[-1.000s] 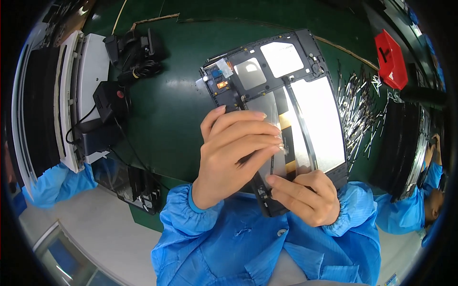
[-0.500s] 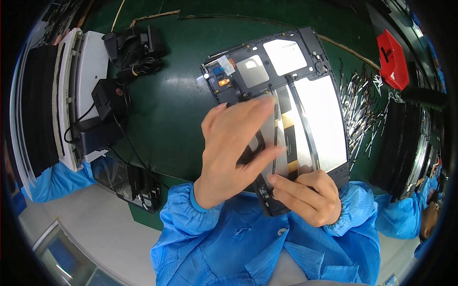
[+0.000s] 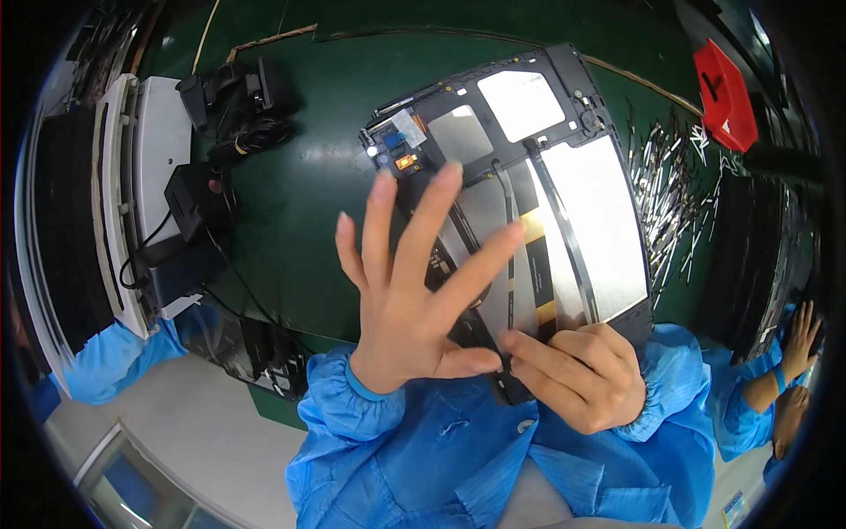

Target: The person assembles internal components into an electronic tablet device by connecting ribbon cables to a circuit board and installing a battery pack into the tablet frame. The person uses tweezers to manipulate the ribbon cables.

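Note:
An opened tablet-like device point(image 3: 604, 220) lies tilted on the table before me, with a black frame, silver panels and a small blue-and-orange circuit area at its far left. My left hand point(image 3: 401, 300) is spread open over its left side, fingers apart and holding nothing. At the near edge, the curled fingers of my right hand point(image 3: 586, 375) are pressed together, fingertips at the near end of a thin dark strip point(image 3: 510, 286). What they grip is hidden. To the right of that strip, a longer dark strip point(image 3: 566, 234) crosses the silver panel.
Thin black and white strips point(image 3: 661, 189) are heaped right of the device, below a red bin point(image 3: 727, 97). Black adapters with cables point(image 3: 198, 203) stand at left, beside stacked panels point(image 3: 70, 203). Another person's hand point(image 3: 800, 339) shows at far right.
My left hand has turned and spread its fingers, moving off the thin strip toward me and the left. My right hand stays at the device's near edge. My view has shifted slightly.

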Demonstrator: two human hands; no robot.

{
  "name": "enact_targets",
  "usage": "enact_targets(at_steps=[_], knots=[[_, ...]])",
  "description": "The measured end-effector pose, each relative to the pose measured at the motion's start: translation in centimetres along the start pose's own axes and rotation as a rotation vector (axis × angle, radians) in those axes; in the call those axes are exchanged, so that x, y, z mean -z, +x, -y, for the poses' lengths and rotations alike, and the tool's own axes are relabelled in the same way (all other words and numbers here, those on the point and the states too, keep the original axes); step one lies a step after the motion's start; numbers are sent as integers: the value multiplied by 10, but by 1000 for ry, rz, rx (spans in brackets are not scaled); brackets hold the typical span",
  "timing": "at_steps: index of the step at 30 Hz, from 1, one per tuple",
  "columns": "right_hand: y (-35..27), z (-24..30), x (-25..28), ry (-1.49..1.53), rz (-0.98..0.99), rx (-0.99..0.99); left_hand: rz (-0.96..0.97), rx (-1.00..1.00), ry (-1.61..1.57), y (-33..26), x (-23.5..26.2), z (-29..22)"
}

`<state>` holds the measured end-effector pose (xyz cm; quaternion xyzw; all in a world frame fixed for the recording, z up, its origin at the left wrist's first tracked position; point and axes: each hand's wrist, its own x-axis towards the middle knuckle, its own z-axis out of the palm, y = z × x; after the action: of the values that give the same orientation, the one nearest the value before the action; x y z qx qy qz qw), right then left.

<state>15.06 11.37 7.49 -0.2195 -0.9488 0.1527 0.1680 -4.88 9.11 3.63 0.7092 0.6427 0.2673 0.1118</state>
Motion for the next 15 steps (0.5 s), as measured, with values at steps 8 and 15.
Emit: enact_targets(at_steps=[8, 15], knots=[[16, -13, 35, 363, 169, -247, -28, -2, -1, 16, 7, -1], [7, 2, 17, -62, 253, -49, -81, -29, -49, 16, 7, 2]])
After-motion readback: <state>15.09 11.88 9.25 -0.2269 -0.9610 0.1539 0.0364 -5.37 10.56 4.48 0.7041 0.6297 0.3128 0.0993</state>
